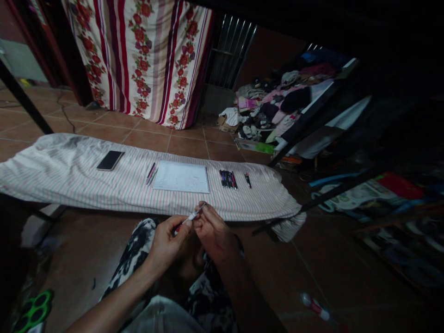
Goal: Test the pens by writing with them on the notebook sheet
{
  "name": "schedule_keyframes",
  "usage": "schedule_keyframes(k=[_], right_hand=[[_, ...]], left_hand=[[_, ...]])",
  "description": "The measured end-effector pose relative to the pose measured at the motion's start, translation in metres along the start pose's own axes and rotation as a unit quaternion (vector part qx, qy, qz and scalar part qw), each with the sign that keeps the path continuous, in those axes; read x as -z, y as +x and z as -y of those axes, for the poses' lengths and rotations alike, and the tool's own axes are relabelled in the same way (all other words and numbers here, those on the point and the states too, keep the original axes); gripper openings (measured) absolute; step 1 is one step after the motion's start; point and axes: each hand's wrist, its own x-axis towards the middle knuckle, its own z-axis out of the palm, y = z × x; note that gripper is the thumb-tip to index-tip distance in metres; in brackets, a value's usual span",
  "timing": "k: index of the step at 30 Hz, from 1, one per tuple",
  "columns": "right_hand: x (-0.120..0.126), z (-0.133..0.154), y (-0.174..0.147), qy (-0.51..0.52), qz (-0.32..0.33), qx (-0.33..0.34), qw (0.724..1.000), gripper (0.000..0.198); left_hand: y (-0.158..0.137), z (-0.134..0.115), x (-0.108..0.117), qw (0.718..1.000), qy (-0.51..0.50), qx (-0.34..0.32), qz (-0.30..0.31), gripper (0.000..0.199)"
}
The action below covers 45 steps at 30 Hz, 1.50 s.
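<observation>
Above my lap, just in front of the striped cloth, my left hand [170,240] is closed round a slim white-and-red pen [190,217]. The pen slants up to the right. My right hand [214,231] pinches its thin, greyish far end; whether that end is a separate part I cannot tell. Beyond my hands a spiral notebook [181,176] lies open on the cloth, with faint marks on its page. Several dark pens [228,180] lie side by side to its right, and a small dark piece [247,180] lies past them. A few coloured pens [151,174] lie at its left.
The striped cloth [79,185] covers a low, long surface, with a phone [110,160] on its left part. A bottle [314,306] and a green object [34,311] lie on the tiled floor. Piled clothes [270,106] and a flowered curtain [138,60] are behind.
</observation>
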Motion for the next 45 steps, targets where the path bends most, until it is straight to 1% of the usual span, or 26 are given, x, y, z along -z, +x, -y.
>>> schedule_keyframes(k=[9,18,22,27,31,34,39,45], right_hand=[[0.000,0.000,0.000,-0.010,-0.007,-0.003,1.000,0.014],[0.001,-0.002,-0.002,-0.107,-0.023,0.032,0.993,0.014],[0.002,-0.003,-0.003,-0.165,-0.043,0.057,0.984,0.015],[0.003,-0.003,-0.005,-0.239,-0.054,0.096,0.965,0.018],[0.002,0.000,-0.009,-0.288,-0.046,0.094,0.952,0.024],[0.001,0.002,-0.011,-0.318,-0.038,0.090,0.943,0.026],[0.001,0.001,-0.010,-0.314,-0.037,0.104,0.943,0.027],[-0.002,-0.002,-0.008,-0.296,-0.053,0.111,0.947,0.020]], left_hand=[[0.001,-0.002,0.000,1.000,-0.005,-0.003,0.001,0.026],[0.001,0.000,-0.001,1.000,-0.004,-0.008,-0.008,0.026],[0.002,0.003,-0.001,1.000,-0.013,-0.011,-0.003,0.026],[0.003,-0.001,-0.002,0.999,-0.052,-0.009,0.007,0.026],[0.003,-0.003,-0.002,0.997,-0.073,0.002,-0.002,0.026],[0.004,0.000,-0.002,0.997,-0.081,-0.001,-0.005,0.026],[0.003,0.007,0.000,0.996,-0.091,-0.007,-0.001,0.029],[0.004,0.009,0.001,0.996,-0.092,-0.008,0.002,0.029]])
